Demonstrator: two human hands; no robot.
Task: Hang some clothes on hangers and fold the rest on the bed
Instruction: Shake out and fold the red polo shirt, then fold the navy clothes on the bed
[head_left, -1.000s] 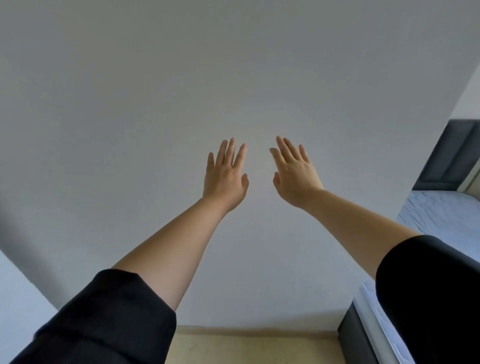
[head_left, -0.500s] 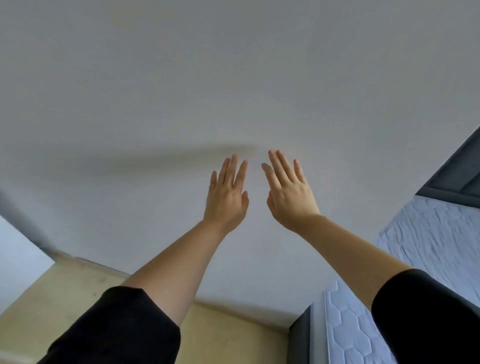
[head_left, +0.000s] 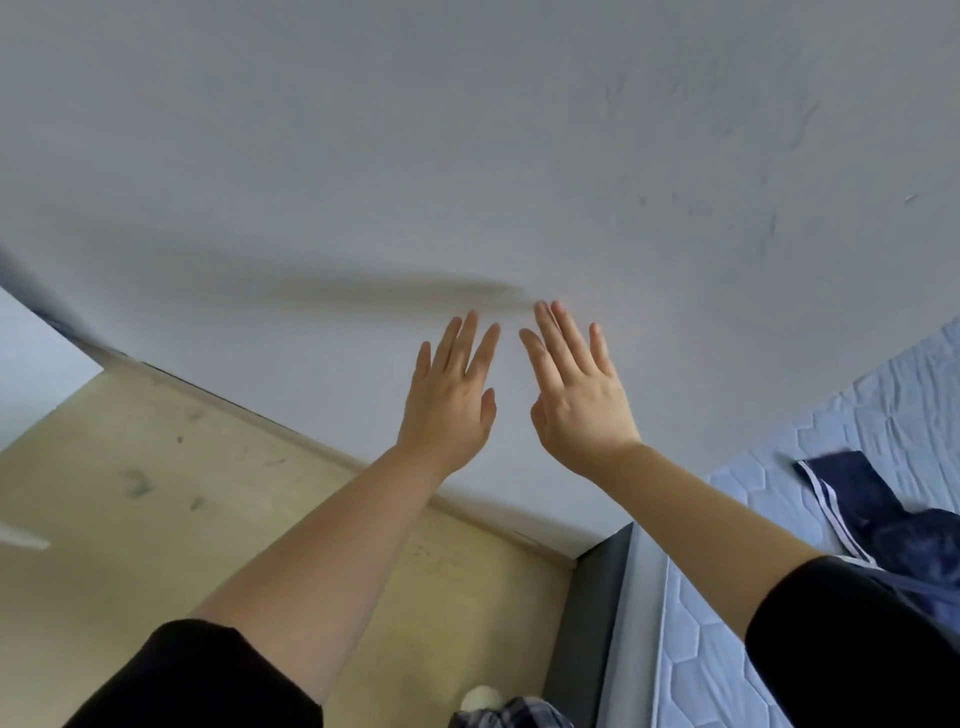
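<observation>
My left hand (head_left: 451, 399) and my right hand (head_left: 576, 395) are stretched out side by side in front of a plain white wall, fingers straight, backs towards me, holding nothing. A dark navy garment with white stripes (head_left: 893, 525) lies crumpled on the bed (head_left: 717, 649) at the right, behind my right arm. No hanger is in view.
The bed has a pale blue quilted mattress and a dark grey frame (head_left: 592, 623), standing against the white wall (head_left: 467, 156). Beige floor (head_left: 156, 493) spreads to the left. A checked piece of cloth (head_left: 511, 716) shows at the bottom edge. A white surface (head_left: 31, 374) stands at far left.
The view has tilted down and to the right, so more floor and bed show and the navy garment has come into sight. Both hands stay outstretched and empty.
</observation>
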